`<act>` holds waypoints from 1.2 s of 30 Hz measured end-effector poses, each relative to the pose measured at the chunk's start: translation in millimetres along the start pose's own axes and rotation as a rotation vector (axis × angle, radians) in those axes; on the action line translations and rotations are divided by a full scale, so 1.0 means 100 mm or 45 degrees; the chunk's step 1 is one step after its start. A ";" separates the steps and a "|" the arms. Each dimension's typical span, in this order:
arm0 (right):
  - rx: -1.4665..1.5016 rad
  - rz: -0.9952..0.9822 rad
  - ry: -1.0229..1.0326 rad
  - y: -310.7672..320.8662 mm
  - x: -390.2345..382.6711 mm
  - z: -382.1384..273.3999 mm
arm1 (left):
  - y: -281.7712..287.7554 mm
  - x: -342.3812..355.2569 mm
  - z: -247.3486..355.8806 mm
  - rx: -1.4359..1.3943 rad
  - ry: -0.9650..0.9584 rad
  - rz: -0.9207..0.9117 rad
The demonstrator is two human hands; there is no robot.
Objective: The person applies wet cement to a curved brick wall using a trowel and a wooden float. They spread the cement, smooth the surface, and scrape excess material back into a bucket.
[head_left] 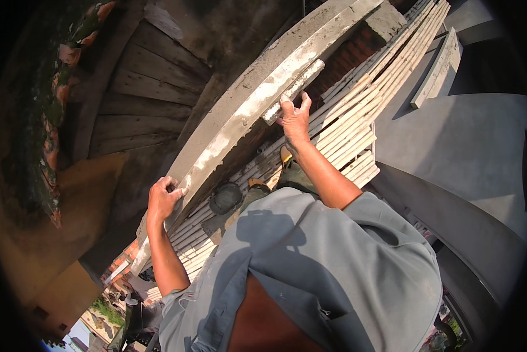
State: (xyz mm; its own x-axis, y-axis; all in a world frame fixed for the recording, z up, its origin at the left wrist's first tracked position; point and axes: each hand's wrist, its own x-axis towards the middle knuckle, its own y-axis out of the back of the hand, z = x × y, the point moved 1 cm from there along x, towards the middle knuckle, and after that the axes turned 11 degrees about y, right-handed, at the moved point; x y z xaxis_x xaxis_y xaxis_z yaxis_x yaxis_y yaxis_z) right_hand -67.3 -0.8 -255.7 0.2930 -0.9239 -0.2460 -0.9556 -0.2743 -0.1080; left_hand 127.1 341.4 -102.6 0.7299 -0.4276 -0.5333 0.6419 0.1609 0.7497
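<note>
While the person leans over it from where I stand, the right grip [295,122] pinches a long, pale, mortar-crusted bar [302,81], lying along the inner face of a curved grey concrete ledge [246,97]. The left grip [163,196] sits further down that ledge, fingers curled at its edge; whether they pinch anything, I cannot tell.

What worries me is the bar twisting: held by one hand near its middle, it could tip at either end and gouge the face if pressed unevenly. Leaning hard on the left fingers could crumble the rim, if it is as soft as it looks. Footing matters too: below the right grip, the pale, round, bamboo-like poles [357,105] could roll or shift underfoot, and a dark, rounded bucket [226,198] beside the left grip might be kicked.

The ledge's top is dull and sandy, its face smoother with whitish, shiny patches and a ragged lower edge. The bar is straight against that bend, its surface blotched and rough.
</note>
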 end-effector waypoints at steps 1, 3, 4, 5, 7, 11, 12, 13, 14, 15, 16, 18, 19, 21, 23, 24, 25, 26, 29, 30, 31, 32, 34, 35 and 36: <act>0.152 -0.028 -0.099 -0.10 -0.30 0.11 | 0.00 0.01 -0.01 0.011 -0.008 -0.006; 0.495 -0.115 -0.376 -0.23 -0.86 0.27 | 0.01 0.01 -0.02 0.016 -0.032 -0.022; 0.467 -0.082 -0.521 -0.29 -1.04 0.33 | 0.02 0.01 -0.02 0.007 -0.046 -0.027; 0.502 -0.080 -0.581 -0.32 -1.18 0.38 | 0.02 0.02 -0.02 0.001 -0.029 -0.048; 0.572 -0.081 -0.699 -0.32 -1.27 0.47 | 0.04 0.01 -0.02 0.017 -0.075 -0.046; 0.586 -0.025 -0.642 -0.28 -0.81 0.55 | 0.04 0.03 -0.05 0.049 -0.100 -0.062; 0.553 0.079 -0.495 -0.30 -0.63 0.53 | 0.03 0.03 -0.06 0.045 -0.090 -0.069; 0.483 0.148 -0.465 -0.28 -0.44 0.49 | 0.03 0.04 -0.07 0.032 -0.126 -0.064; 0.525 0.081 -0.418 -0.22 -0.32 0.42 | 0.02 0.04 -0.07 0.019 -0.140 -0.064; 0.486 0.090 -0.366 -0.15 -0.19 0.33 | 0.02 0.05 -0.09 0.017 -0.120 -0.078; 0.449 0.113 -0.279 -0.11 -0.04 0.21 | 0.03 0.06 -0.09 0.012 -0.168 -0.050; 0.376 0.116 -0.193 0.00 0.14 0.00 | 0.02 0.07 -0.11 0.036 -0.168 -0.062; 0.364 0.069 -0.162 0.05 0.19 -0.09 | 0.02 0.07 -0.12 0.030 -0.197 -0.055; 0.355 0.106 -0.049 0.07 0.29 -0.23 | 0.01 0.08 -0.13 0.015 -0.186 -0.066; 0.348 0.166 0.092 0.08 0.41 -0.37 | 0.01 0.07 -0.13 -0.008 -0.201 -0.060; 0.262 0.141 0.190 0.11 0.45 -0.45 | 0.00 0.08 -0.13 -0.015 -0.187 -0.075; 0.162 0.149 0.261 0.14 0.49 -0.53 | 0.00 0.08 -0.13 -0.010 -0.199 -0.077; 0.063 0.163 0.329 0.17 0.53 -0.61 | 0.00 0.09 -0.12 -0.005 -0.193 -0.083; 0.514 -0.011 0.718 0.36 0.60 -0.83 | 0.00 0.11 -0.12 0.032 -0.223 -0.086; 0.512 0.032 0.777 0.49 0.64 -0.87 | 0.01 0.11 -0.12 0.048 -0.240 -0.085; 0.476 0.028 0.766 0.61 0.69 -0.89 | 0.02 0.12 -0.12 0.049 -0.236 -0.093; 0.471 0.152 0.520 0.71 0.68 -0.79 | 0.02 0.12 -0.12 0.043 -0.232 -0.096; 0.489 0.238 0.187 0.82 0.67 -0.49 | 0.02 0.12 -0.12 0.022 -0.229 -0.094; 0.479 0.333 -0.020 0.82 0.69 -0.30 | 0.02 0.12 -0.12 0.012 -0.227 -0.091; 0.486 0.214 -0.034 0.81 0.71 -0.13 | 0.01 0.11 -0.12 -0.002 -0.201 -0.099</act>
State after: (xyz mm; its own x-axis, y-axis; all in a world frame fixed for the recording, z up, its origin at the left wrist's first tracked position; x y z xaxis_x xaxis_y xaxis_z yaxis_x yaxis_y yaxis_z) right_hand -124.1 -92.4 -269.0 0.1395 -0.9387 -0.3152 -0.9111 0.0030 -0.4122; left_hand 139.1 347.6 -112.4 0.6320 -0.5730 -0.5217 0.6956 0.1228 0.7079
